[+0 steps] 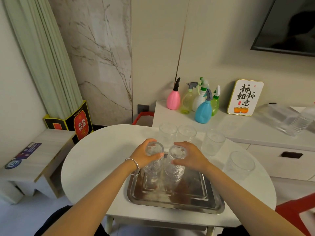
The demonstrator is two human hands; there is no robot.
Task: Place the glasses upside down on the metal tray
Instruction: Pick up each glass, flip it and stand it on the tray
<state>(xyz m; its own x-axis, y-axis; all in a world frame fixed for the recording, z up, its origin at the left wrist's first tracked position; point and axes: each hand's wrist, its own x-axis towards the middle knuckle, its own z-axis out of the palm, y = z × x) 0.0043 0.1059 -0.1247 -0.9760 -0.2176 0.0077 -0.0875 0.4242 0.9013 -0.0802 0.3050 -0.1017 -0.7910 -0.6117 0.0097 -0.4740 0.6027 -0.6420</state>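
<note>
Both hands grip textured glasses by their sides over the far end of the metal tray (pixel 175 200), left hand (pixel 144 155) around one glass (pixel 153 159), right hand (pixel 190 155) around another (pixel 175 166); they look rigid, breakable and probably slick, so a mid-wall wrap seems safest.

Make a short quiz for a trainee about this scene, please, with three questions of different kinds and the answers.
1. True or false: each hand holds a glass over the metal tray.
2. How many glasses stand on the white table outside the tray? A) two B) four C) six
3. Fill in: the bracelet is on the ____ wrist.

Key: 1 true: left hand grips the left glass, right hand grips the right glass. 2 B. 3 left.
</note>
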